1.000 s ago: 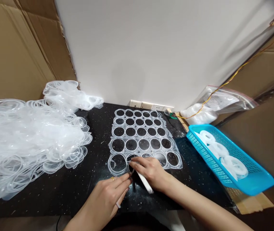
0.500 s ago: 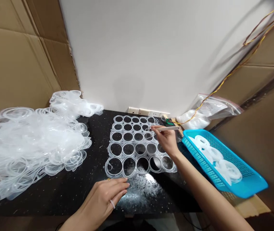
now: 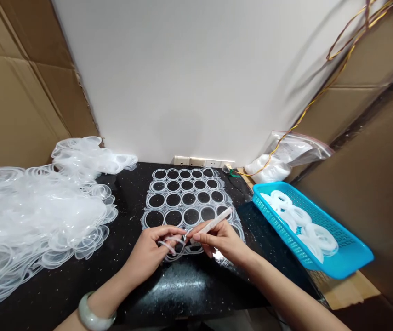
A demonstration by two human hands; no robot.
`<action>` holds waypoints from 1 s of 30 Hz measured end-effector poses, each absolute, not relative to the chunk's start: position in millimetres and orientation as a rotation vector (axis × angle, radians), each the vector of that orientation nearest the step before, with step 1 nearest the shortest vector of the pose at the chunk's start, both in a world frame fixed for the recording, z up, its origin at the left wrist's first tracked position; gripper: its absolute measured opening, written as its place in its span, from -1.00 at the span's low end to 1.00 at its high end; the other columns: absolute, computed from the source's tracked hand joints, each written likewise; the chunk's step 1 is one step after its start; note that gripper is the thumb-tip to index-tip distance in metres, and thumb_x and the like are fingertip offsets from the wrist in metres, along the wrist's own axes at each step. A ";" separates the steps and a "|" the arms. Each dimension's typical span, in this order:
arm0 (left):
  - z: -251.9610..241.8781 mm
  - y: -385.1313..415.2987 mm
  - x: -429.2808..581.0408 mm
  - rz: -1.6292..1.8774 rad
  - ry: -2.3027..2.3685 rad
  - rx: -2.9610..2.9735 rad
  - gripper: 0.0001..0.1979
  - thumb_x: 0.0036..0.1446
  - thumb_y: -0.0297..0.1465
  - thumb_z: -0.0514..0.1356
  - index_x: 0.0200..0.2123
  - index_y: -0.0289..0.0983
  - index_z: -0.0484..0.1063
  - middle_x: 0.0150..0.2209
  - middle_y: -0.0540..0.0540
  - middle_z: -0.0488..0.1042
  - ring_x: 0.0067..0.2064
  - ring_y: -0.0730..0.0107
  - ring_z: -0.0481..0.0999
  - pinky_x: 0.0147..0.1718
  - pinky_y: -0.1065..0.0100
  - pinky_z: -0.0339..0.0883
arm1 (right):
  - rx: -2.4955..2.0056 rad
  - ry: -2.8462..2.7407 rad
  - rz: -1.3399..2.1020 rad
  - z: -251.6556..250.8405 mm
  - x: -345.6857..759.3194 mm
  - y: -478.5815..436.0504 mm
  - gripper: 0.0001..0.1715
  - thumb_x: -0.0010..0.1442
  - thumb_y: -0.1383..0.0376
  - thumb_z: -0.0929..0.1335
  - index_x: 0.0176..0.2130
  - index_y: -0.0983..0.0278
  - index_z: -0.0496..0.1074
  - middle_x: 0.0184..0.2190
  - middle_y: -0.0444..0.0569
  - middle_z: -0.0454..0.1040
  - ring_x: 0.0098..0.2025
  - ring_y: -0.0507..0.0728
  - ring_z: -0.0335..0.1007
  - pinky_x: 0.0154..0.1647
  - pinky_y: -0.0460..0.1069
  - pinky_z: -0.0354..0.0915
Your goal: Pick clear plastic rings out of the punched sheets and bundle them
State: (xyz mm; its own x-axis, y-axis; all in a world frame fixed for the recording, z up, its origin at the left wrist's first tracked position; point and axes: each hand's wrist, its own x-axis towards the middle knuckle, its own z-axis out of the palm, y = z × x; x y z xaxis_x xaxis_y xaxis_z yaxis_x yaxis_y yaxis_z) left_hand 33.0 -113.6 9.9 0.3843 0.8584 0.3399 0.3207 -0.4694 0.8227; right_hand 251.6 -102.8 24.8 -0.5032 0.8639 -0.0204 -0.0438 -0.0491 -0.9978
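Over the near edge of a clear sheet with rows of rings (image 3: 148, 201), my two hands meet fingertip to fingertip. My left hand (image 3: 151, 250) pinches a thin translucent ring (image 3: 167, 247), part of it looping out below the fingers. A slim white pen-like tool (image 3: 219, 219) slants through the fingers of my right hand (image 3: 229, 241), its tip end down by the left fingertips. What kind of tip it has is too small to tell. Both hands hide part of the sheet's nearest row. A pale bangle (image 3: 94, 316) circles my left wrist.
A large heap of translucent rings (image 3: 41, 216) covers the left of the black table (image 3: 127, 289). To the right stands a blue basket (image 3: 355, 264) with several white ring bundles. Behind it lie a plastic bag (image 3: 272, 168), a yellow-brown wire and a socket strip (image 3: 198, 162) along the wall.
My right hand has come back from the sheet's far right with the tool. My left hand has risen from the table and now pinches a ring. The view has shifted slightly right.
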 end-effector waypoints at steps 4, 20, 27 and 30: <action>16.8 -111.0 26.6 1.223 0.978 2.073 -0.77 0.30 -0.39 0.15 -0.03 -0.19 0.53 -0.19 -0.08 0.59 -0.21 0.39 0.57 -0.25 0.44 0.41 | -0.964 -1.658 1.414 6.9 270.9 -102.8 -0.70 0.14 0.13 0.45 -0.27 0.33 0.59 -0.33 0.01 0.54 -0.38 0.03 0.40 -0.39 -0.09 0.32; -18.8 -122.1 29.6 0.548 0.588 2.713 -0.74 0.36 -0.34 0.07 0.02 -0.27 0.43 0.06 -0.17 0.51 -0.06 0.19 0.58 -0.15 0.24 0.47 | -1.038 -1.786 1.217 -7.5 279.3 -113.6 -0.78 0.21 0.22 0.41 -0.23 0.32 0.59 -0.30 0.04 0.57 -0.24 0.12 0.48 -0.19 -0.01 0.37; -16.9 -121.2 32.2 0.574 0.575 2.727 -0.73 0.37 -0.36 0.04 0.04 -0.26 0.42 0.10 -0.16 0.48 -0.10 0.19 0.59 -0.17 0.21 0.49 | -1.025 -1.783 1.241 -13.4 278.0 -115.2 -0.81 0.22 0.26 0.40 -0.25 0.33 0.58 -0.30 0.02 0.57 -0.24 0.10 0.48 -0.18 -0.03 0.38; -15.9 -121.6 34.2 0.544 0.577 2.742 -0.73 0.37 -0.35 0.03 0.03 -0.26 0.43 0.09 -0.15 0.48 -0.11 0.19 0.59 -0.20 0.20 0.50 | -1.031 -1.791 1.240 -13.7 277.7 -115.7 -0.80 0.23 0.25 0.39 -0.25 0.33 0.58 -0.30 0.03 0.57 -0.24 0.10 0.48 -0.19 -0.03 0.38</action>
State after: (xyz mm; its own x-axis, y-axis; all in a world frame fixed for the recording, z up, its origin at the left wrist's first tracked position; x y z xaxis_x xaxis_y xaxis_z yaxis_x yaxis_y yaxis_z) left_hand 34.2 -121.6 -15.9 0.8489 0.4343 0.3012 0.3263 -0.8789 0.3479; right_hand 277.7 -115.7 -13.7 -0.4249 0.8982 0.1126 0.2109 0.2192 -0.9526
